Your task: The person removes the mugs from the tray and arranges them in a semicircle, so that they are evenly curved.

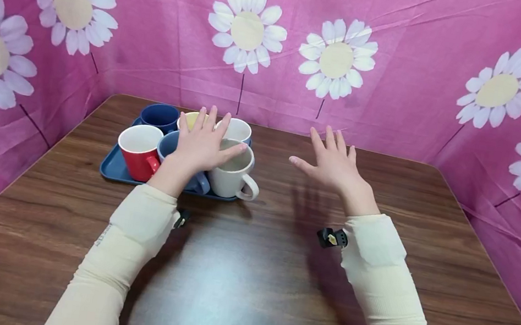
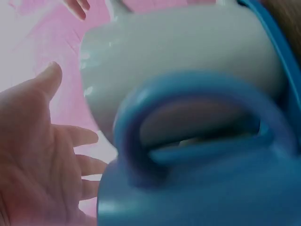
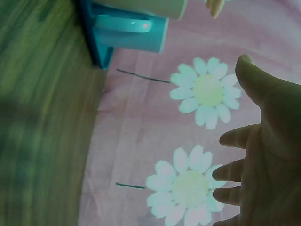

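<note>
My left hand [image 1: 200, 145], fingers spread straight, is over several mugs on a blue tray [image 1: 112, 164] and holds nothing. Beneath it stands a blue mug [image 1: 169, 144], partly hidden, beside an off-white mug [image 1: 226, 182] with its handle to the right. At the front left is a red mug [image 1: 136, 160] with a white inside. Behind are a dark blue mug [image 1: 159, 116], a yellow-lined mug [image 1: 190, 118] partly covered by fingers, and a white-lined mug [image 1: 237, 129]. Right of the tray, my right hand [image 1: 335, 166] is held above the table with spread fingers, holding nothing.
The brown wooden table [image 1: 245, 271] runs up to a pink cloth [image 1: 280, 93] with large daisies, which encloses the back and sides. The tray sits at the table's back left. A black strap piece [image 1: 332, 238] sticks out from the right wrist.
</note>
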Available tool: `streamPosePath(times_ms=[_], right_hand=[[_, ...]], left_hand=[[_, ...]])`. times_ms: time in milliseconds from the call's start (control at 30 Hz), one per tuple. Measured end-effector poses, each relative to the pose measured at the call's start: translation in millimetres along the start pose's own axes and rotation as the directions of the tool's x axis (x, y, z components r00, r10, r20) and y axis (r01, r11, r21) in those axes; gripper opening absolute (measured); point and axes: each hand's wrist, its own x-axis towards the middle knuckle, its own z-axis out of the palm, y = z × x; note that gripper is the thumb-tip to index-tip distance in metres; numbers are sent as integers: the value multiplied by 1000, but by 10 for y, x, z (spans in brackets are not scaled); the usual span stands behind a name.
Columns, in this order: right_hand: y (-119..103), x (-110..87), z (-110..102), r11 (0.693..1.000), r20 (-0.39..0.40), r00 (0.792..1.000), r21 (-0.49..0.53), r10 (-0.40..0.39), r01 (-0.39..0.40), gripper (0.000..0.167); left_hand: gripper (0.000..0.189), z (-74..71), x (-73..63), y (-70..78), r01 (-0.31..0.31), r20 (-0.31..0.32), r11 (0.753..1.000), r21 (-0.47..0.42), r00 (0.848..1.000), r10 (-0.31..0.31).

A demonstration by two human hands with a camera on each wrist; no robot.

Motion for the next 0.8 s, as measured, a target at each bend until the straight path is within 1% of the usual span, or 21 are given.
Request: streamPosePath(times_ms=[133, 200, 400, 500, 600, 800], right_hand=[[-60, -31, -95, 1000, -16, 1000, 1, -21, 21, 86], [-90, -47, -131, 1000, -23, 999, 3, -31, 31, 86], [-170, -103, -152, 998, -22, 997, 18, -67, 67, 85], [-208, -123, -107, 995, -38, 995, 19, -94, 95, 82], [-244, -143, -31, 991, -70, 990, 48, -120, 124, 78], [-333, -162, 184, 969, -120, 983, 186, -140, 161, 72]], left_hand=[[84, -91, -56, -111, -29, -56, 1000, -7, 998, 29], [84, -130, -93, -179, -34, -76, 999, -15, 997, 33], [87, -199, -253, -396, -53, -91, 997, -60, 995, 47], [88, -206, -338, -508, -67, -120, 996, -67, 991, 58], [89, -202, -413, -612, -80, -153, 994, -70, 986, 68], [90, -178, -550, -804, -86, -196, 988, -128, 979, 60]])
